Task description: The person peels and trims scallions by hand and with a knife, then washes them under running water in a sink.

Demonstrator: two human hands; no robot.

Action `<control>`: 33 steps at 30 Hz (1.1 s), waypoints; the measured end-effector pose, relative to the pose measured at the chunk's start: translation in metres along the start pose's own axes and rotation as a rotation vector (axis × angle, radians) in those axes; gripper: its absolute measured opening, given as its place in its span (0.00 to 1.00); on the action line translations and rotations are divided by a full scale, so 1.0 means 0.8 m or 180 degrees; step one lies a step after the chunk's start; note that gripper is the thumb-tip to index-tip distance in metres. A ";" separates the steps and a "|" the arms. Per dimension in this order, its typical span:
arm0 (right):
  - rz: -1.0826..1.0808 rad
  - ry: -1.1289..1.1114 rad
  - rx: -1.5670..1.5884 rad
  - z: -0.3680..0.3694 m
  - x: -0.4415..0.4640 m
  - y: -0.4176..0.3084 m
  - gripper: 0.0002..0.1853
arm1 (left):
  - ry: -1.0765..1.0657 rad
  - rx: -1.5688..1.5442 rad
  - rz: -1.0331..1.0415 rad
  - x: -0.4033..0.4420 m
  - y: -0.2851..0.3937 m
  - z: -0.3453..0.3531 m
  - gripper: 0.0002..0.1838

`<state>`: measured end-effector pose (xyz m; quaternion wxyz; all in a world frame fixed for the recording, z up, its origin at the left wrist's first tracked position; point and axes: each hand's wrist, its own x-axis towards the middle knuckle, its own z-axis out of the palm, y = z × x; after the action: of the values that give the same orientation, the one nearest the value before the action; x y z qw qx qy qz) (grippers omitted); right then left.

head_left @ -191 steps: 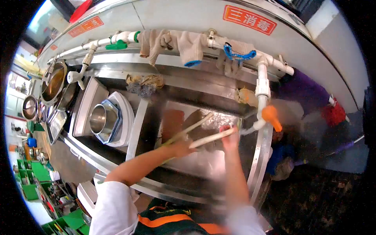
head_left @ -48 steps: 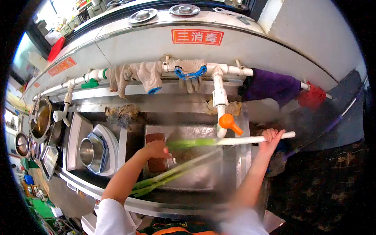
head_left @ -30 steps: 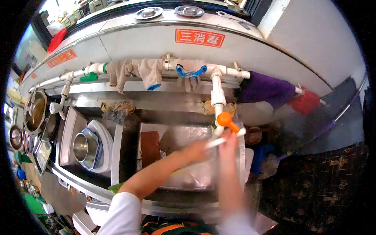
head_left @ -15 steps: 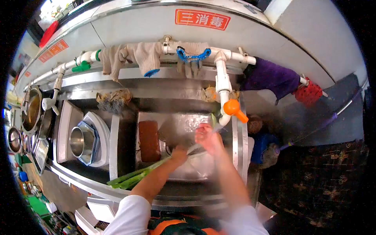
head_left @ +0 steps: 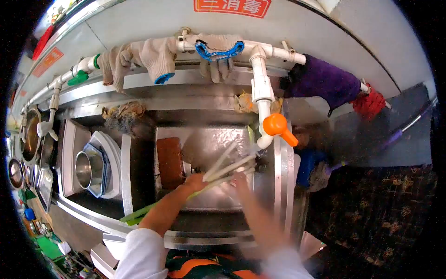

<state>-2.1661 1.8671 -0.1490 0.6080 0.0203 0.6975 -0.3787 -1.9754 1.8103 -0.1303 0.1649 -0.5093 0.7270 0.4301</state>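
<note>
Long leeks [head_left: 229, 168], white at one end and green at the other, slant across the sink [head_left: 218, 217]. My left hand [head_left: 195, 182] is closed around them near the middle, and the green leaves [head_left: 134, 215] trail past my left forearm. By the white ends, under the tap, is my right hand [head_left: 240, 180]; motion blur hides its fingers, so its grip cannot be made out. A light green strip [head_left: 251, 135] lies at the far right of the metal tray [head_left: 227, 204]. A reddish-brown block [head_left: 170, 162] is left of my left hand.
A white tap with an orange handle [head_left: 276, 124] hangs over the sink's right side. Gloves [head_left: 158, 58] and a purple cloth [head_left: 323, 86] drape the pipe. The left basin holds a metal pot [head_left: 83, 169] and white containers [head_left: 111, 153]. A blue bucket [head_left: 311, 167] stands at right.
My right hand has come down and toward me from beside the tap to the white leek ends. My left hand has shifted slightly left, still around the leeks, whose white ends now spread apart.
</note>
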 end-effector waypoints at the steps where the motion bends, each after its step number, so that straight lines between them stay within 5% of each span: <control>1: -0.0193 -0.0007 0.0441 0.018 -0.004 0.007 0.13 | 0.0038 -0.0006 0.0035 -0.006 0.006 -0.008 0.22; 3: -0.0671 0.0254 0.1083 0.056 -0.011 0.021 0.20 | 0.0198 -0.0031 0.0210 -0.018 0.006 -0.002 0.22; 5: -0.1511 0.0468 0.0634 0.043 0.065 0.052 0.24 | 0.0347 -0.0081 0.0377 -0.034 0.015 -0.006 0.23; 6: -0.2143 0.0784 -0.0769 0.040 0.051 0.035 0.24 | 0.0349 -0.0077 0.0420 -0.047 0.030 -0.020 0.22; 8: -0.0567 0.0705 0.1205 0.056 0.026 -0.025 0.23 | 0.0361 -0.0064 0.0463 -0.061 0.043 -0.037 0.22; 9: -0.0526 0.0857 0.0689 0.046 0.051 -0.018 0.25 | 0.0282 0.0067 0.0314 -0.062 0.046 -0.043 0.22; 11: -0.1621 0.1178 -0.2539 0.017 0.091 -0.012 0.26 | 0.0210 0.0169 0.0176 -0.056 0.045 -0.040 0.23; 13: -0.0285 -0.0231 -0.2824 0.008 -0.008 -0.104 0.24 | 0.0052 -0.0094 0.0252 -0.040 0.027 -0.036 0.25; 15: -0.2266 -0.0018 -0.4005 -0.011 0.022 -0.088 0.23 | -0.0481 0.0364 0.0596 -0.005 -0.002 -0.008 0.36; 17: -0.1020 -0.0446 -0.0674 0.034 -0.061 -0.132 0.14 | -0.0732 -0.0104 0.0289 -0.001 -0.007 -0.002 0.34; 18: -0.1048 -0.0562 -0.0757 0.041 -0.057 -0.133 0.14 | -0.0843 -0.0421 0.0009 -0.002 -0.009 -0.001 0.34; 20: -0.0849 -0.2001 0.1177 0.037 -0.049 -0.131 0.11 | -0.1074 -0.1003 -0.0537 -0.007 -0.014 0.002 0.32; 21: -0.0832 -0.2078 0.1124 0.044 -0.065 -0.147 0.11 | -0.1164 -0.1192 -0.0749 -0.010 -0.016 0.003 0.32; 23: -0.1660 -0.1335 -0.1387 0.046 -0.130 -0.192 0.13 | -0.1335 -0.1325 -0.0903 -0.008 -0.013 0.004 0.30; 25: -0.3078 -0.0481 -0.1450 0.028 -0.157 -0.217 0.16 | -0.1295 -0.1150 -0.0395 0.012 -0.025 0.018 0.27; 27: -0.3196 -0.0055 -0.0131 0.018 -0.199 -0.248 0.20 | -0.0977 -0.0770 0.0637 0.020 -0.023 0.013 0.22; 29: -0.3981 0.0269 -0.0876 0.023 -0.262 -0.277 0.25 | -0.0713 -0.0740 0.0645 -0.024 0.011 -0.038 0.22; 31: -0.4442 0.0467 -0.1597 0.030 -0.294 -0.287 0.21 | 0.0570 0.0571 0.0371 -0.076 0.036 -0.083 0.31; 33: -0.4592 0.1747 -0.2893 0.047 -0.302 -0.288 0.16 | 0.0895 0.1117 0.0120 -0.105 0.051 -0.116 0.25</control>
<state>-2.1844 1.7868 0.1768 -0.0169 -0.5761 0.7441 -0.3379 -1.9574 1.7917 -0.0016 0.1399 -0.5141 0.8159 0.2248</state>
